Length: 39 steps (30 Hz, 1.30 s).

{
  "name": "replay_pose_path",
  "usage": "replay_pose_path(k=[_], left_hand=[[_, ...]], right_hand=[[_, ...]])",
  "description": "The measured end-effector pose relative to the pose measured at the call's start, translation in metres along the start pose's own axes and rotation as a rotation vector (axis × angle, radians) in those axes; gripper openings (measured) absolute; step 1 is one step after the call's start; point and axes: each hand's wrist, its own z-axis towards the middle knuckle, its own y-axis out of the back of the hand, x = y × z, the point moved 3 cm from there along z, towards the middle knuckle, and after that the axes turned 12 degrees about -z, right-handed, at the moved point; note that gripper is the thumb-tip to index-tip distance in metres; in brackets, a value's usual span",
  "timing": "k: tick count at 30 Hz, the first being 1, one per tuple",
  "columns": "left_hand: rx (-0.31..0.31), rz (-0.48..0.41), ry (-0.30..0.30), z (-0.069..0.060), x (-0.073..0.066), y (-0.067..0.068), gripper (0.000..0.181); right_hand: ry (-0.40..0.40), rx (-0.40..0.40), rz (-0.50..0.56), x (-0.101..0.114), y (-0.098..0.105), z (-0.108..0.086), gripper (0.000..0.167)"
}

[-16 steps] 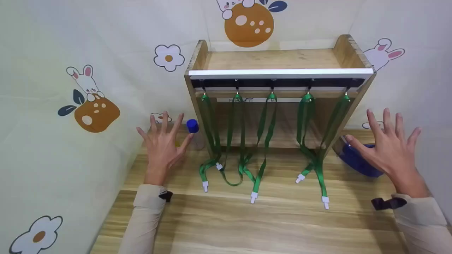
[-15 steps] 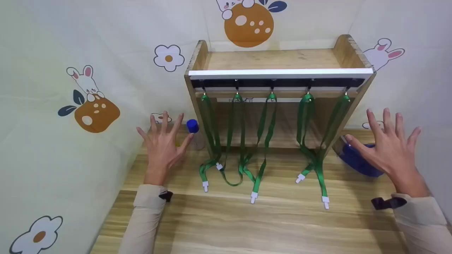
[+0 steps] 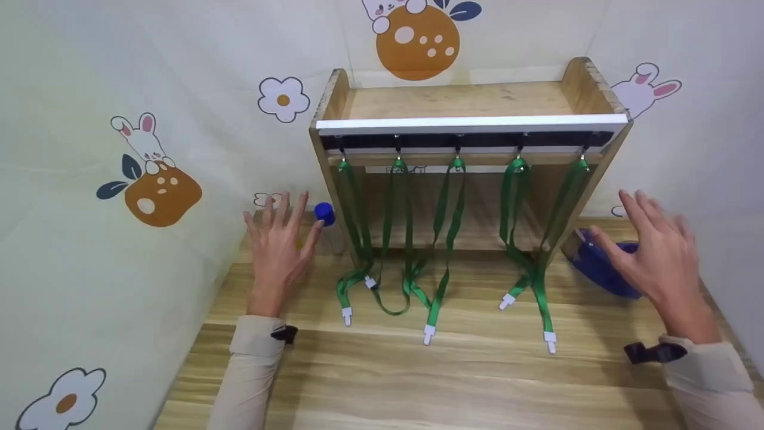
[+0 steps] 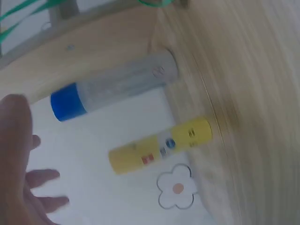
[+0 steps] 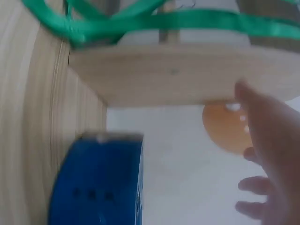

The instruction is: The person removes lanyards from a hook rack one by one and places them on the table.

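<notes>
Both hands are raised over the table on either side of a wooden rack, holding nothing. My left hand (image 3: 276,251) has its fingers spread, near a clear cylinder with a blue cap (image 4: 68,102) and a yellow tube (image 4: 161,146), both upright on the table. My right hand (image 3: 662,257) is slightly blurred, its fingers extended, above a blue container (image 4: 68,102) to the rack's right; the right wrist view shows that blue container (image 5: 101,183) beside the side panel. Green lanyards (image 3: 453,203) with white clips hang from hooks along the rack's front, apart from both hands.
The wooden rack (image 3: 453,98) stands against a patterned cloth wall, with a white front edge and a black hook strip (image 3: 430,141). Several lanyard ends and clips (image 3: 430,334) lie on the wooden table (image 3: 453,388) before it.
My left hand has shifted slightly right, its fingers closer together. My right hand has turned and moved a little left and down. The head view has shifted slightly; the lanyards hang as before.
</notes>
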Motion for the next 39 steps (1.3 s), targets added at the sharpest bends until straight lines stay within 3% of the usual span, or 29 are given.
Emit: replay_pose_path(k=[3, 5, 8, 12, 19, 27, 34, 39], left_hand=[[-0.062, -0.180, -0.088, 0.001, -0.013, -0.001, 0.061], [-0.079, -0.324, -0.140, 0.003, -0.023, -0.002, 0.057], [-0.076, -0.495, -0.183, 0.007, -0.036, -0.006, 0.056], [-0.099, -0.606, -0.191, 0.013, -0.046, -0.015, 0.056], [-0.151, -0.696, -0.172, 0.016, -0.049, -0.026, 0.056], [-0.159, -0.638, -0.163, 0.006, -0.060, -0.023, 0.055], [-0.154, -0.618, -0.164, 0.006, -0.061, -0.023, 0.055], [-0.172, -0.625, -0.167, 0.005, -0.059, -0.024, 0.055]], right_hand=[[0.056, -0.220, 0.162, 0.022, 0.010, -0.014, 0.053], [0.115, -0.327, 0.234, 0.039, 0.013, -0.022, 0.038], [0.188, -0.390, 0.294, 0.061, 0.013, -0.028, 0.032], [0.172, -0.411, 0.341, 0.080, 0.009, -0.027, 0.033], [0.095, -0.494, 0.393, 0.096, 0.001, -0.025, 0.027], [0.018, -0.462, 0.409, 0.105, -0.006, -0.026, 0.022], [0.060, -0.581, 0.473, 0.097, 0.009, -0.027, 0.017], [0.112, -0.648, 0.515, 0.100, 0.030, -0.026, 0.025]])
